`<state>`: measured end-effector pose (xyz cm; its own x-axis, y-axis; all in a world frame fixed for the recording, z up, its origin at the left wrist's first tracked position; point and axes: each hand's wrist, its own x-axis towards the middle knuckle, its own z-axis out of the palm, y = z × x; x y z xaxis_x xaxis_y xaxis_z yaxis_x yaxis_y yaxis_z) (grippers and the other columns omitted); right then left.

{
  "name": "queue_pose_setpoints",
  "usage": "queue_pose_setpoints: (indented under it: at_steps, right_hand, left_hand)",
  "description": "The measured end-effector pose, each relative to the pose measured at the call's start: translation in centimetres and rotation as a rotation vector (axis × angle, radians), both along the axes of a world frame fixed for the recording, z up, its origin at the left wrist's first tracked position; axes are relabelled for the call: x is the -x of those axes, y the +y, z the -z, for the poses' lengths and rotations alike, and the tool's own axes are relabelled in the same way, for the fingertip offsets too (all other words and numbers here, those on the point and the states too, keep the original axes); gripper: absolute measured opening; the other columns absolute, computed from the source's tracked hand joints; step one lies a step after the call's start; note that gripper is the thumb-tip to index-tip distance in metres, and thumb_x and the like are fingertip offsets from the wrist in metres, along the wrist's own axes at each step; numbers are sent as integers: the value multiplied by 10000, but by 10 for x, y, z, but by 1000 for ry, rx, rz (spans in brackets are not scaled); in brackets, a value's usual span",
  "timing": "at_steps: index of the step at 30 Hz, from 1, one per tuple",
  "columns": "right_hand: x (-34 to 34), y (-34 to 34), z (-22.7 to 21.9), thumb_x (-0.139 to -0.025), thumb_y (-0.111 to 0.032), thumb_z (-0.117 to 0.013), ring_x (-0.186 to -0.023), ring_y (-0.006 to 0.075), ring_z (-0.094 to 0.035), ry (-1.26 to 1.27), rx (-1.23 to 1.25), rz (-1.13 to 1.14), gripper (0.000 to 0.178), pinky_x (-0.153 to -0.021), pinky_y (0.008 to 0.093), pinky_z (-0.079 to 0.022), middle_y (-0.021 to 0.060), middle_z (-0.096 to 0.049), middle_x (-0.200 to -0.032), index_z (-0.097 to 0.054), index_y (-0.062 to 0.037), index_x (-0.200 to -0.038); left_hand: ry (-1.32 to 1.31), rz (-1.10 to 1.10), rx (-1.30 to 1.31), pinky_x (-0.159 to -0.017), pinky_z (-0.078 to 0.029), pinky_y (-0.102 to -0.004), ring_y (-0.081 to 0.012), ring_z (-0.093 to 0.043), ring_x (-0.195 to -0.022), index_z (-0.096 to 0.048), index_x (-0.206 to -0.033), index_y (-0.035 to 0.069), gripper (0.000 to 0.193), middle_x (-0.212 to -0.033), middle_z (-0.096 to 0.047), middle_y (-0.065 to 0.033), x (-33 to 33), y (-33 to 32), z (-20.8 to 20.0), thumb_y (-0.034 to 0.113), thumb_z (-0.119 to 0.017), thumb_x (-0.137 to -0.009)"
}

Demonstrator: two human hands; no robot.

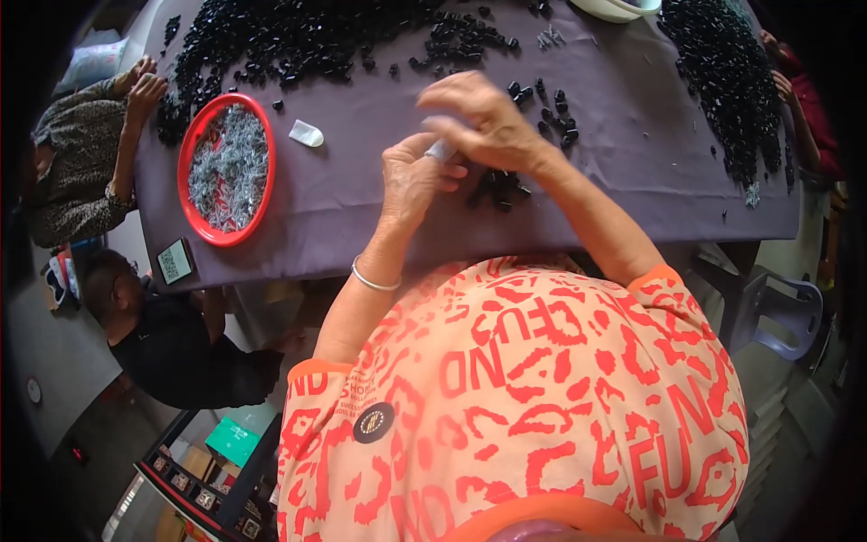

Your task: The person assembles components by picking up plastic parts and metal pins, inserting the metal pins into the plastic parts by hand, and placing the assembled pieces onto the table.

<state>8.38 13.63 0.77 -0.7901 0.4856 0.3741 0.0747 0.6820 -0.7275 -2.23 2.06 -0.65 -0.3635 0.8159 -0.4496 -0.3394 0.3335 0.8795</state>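
Over the purple cloth, my two hands meet in front of me. My left hand (pixel 411 181) is closed, thumb and fingers pressed together; a small whitish piece (pixel 441 151) shows at its fingertips, perhaps a finger cover. What else it may pinch is hidden. My right hand (pixel 483 122) reaches over from the right, its fingers bent toward the left fingertips and smeared by motion. Small black plastic parts (pixel 501 190) lie in a cluster under and beside my right wrist, with more black parts (pixel 560 122) to its right.
A red-rimmed tray (pixel 271 172) of small clear pieces stands at left, near a white finger-shaped cover (pixel 306 134) and a phone (pixel 175 261). Heaps of black parts (pixel 271 41) spread along the far side and right (pixel 731 90). People sit at left and right; a plastic chair (pixel 781 316) stands at right.
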Motion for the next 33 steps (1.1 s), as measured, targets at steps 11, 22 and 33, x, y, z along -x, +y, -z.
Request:
queue_pose_setpoints:
  at_steps: [11,22,33]
  right_hand:
    - [-36,-11,3,-694,-29,-658,-884,200,-546,-56,119,-108,455,-799,318,-459,54,-569,-958,-560,-77,-1136]
    - [-39,-16,-4,-715,-101,-730,-829,134,-537,-48,408,-133,432,-705,260,-447,40,-560,-964,-584,-49,-1119]
    - [-48,-19,-1,-706,-95,-742,-955,210,-561,79,86,-51,379,-819,309,-468,82,-564,-1025,-624,-49,-1062]
  left_hand:
    - [-96,6,10,-431,-450,-191,-69,-540,-496,-668,-927,-3,169,-662,-593,-18,15,-7,-4,148,-643,-854]
    - [-785,70,-99,-467,-372,-208,-53,-483,-563,-596,-1026,24,233,-727,-538,12,5,-7,-10,211,-604,-887]
    - [-703,72,-87,-605,-512,-260,-127,-621,-770,-575,-1060,18,207,-915,-621,-41,0,-10,-12,128,-572,-885]
